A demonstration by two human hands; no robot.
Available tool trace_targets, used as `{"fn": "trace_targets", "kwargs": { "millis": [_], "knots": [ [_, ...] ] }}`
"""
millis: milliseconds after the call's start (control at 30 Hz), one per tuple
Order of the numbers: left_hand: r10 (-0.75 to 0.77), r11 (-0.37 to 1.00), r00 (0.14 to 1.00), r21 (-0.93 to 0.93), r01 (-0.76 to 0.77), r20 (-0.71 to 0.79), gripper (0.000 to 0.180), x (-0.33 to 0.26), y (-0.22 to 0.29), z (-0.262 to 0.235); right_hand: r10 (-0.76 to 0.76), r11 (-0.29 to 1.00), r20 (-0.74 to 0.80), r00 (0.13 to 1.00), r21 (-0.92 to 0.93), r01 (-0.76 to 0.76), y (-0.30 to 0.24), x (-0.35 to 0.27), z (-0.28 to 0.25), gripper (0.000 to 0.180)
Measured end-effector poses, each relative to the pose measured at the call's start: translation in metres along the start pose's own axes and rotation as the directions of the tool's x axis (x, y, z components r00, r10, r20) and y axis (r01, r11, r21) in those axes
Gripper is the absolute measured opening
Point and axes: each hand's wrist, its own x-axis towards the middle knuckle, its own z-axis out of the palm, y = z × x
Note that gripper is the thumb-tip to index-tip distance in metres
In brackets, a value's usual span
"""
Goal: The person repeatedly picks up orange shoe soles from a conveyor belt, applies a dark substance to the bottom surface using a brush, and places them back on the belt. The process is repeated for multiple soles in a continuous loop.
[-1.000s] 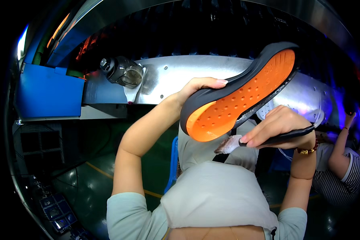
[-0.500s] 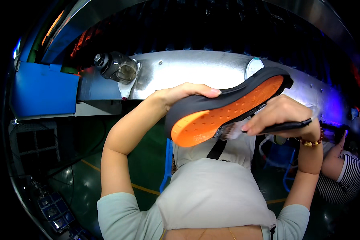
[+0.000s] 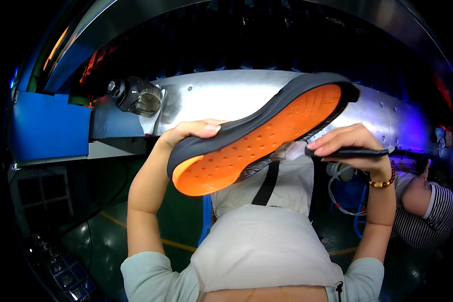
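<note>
My left hand (image 3: pixel 196 132) grips a shoe sole (image 3: pixel 267 136) by its far side, towards the left end, with the thumb on the black rim. The sole is held tilted above my lap, its orange, dimpled inner face turned towards me. In my right hand (image 3: pixel 352 143) is a brush with a dark handle (image 3: pixel 355 153), pinched between thumb and fingers. Its pale, wet-looking bristles (image 3: pixel 291 150) lie against the near black edge of the sole, around mid-length. The bristle tips are blurred.
Behind the sole runs a shiny metal bench (image 3: pixel 221 93). A dark see-through bottle (image 3: pixel 136 95) lies on a white cloth (image 3: pixel 149 123) at its left. A blue box (image 3: pixel 53 126) stands far left. Another person in striped clothing (image 3: pixel 423 221) sits at right.
The sole has shifted left, its left end lower. The brush has moved along the near edge towards the sole's right end. A white round thing on the bench is now hidden.
</note>
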Motion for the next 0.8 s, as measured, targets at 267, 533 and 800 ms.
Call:
{"fn": "trace_targets", "kwargs": {
  "millis": [267,533,800],
  "knots": [
    [0.027,1.000,0.999,-0.006,-0.027,-0.026,0.040,-0.007,-0.003,-0.013,0.005,0.994,-0.057,0.998,-0.105,-0.011,-0.003,0.000,-0.012,0.016],
    [0.064,0.998,0.997,-0.015,-0.065,-0.038,0.039,-0.011,-0.005,-0.021,-0.024,0.972,0.021,0.999,-0.234,0.028,-0.010,0.005,-0.025,0.017],
    [0.267,0.946,0.953,-0.226,-0.231,0.144,0.039,0.015,-0.016,-0.001,0.097,0.982,-0.104,0.990,0.174,-0.078,-0.023,0.024,0.005,0.017]
  ]
}}
